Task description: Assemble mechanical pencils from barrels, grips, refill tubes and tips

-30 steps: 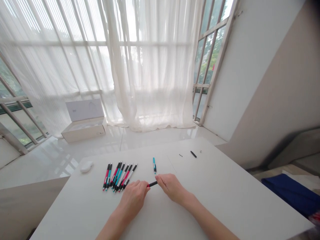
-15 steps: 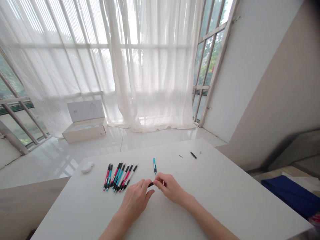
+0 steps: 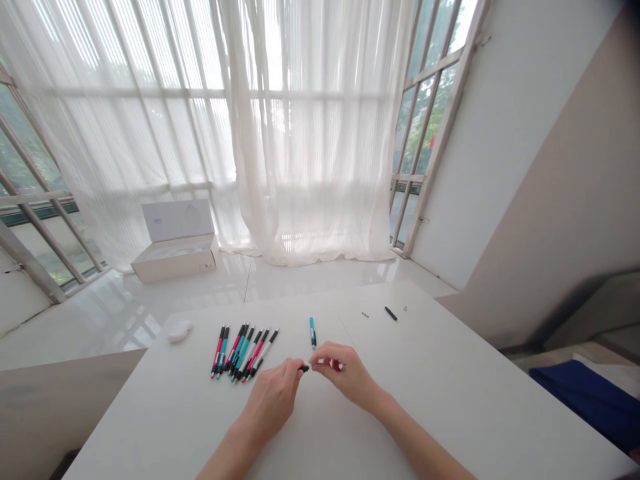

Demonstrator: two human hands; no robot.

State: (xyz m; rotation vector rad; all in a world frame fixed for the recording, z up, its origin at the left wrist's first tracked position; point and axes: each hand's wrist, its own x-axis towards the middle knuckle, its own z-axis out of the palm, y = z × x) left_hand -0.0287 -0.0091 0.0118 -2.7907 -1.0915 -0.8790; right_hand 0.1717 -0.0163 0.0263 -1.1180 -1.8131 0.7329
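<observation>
My left hand (image 3: pixel 273 399) and my right hand (image 3: pixel 345 373) meet above the white table (image 3: pixel 450 400), fingertips pinched together. The left fingers hold a small black pen part (image 3: pixel 303 367). The right fingers grip a pen piece with a white section and a bit of red (image 3: pixel 334 365) showing under the fingers. A row of several red, teal and black pens (image 3: pixel 243 343) lies just left of the hands. A single teal pen (image 3: pixel 313 331) lies just beyond the right hand.
A white oval object (image 3: pixel 179 330) rests near the table's far left edge. A short black pen part (image 3: pixel 391 313) and tiny bits (image 3: pixel 365 314) lie at the far right. A white open box (image 3: pixel 176 240) sits on the floor by the curtain. Blue cloth (image 3: pixel 590 397) lies at right.
The hands have drawn close together; the black piece that spanned the gap between them is now mostly covered, and a white section shows at the right fingertips.
</observation>
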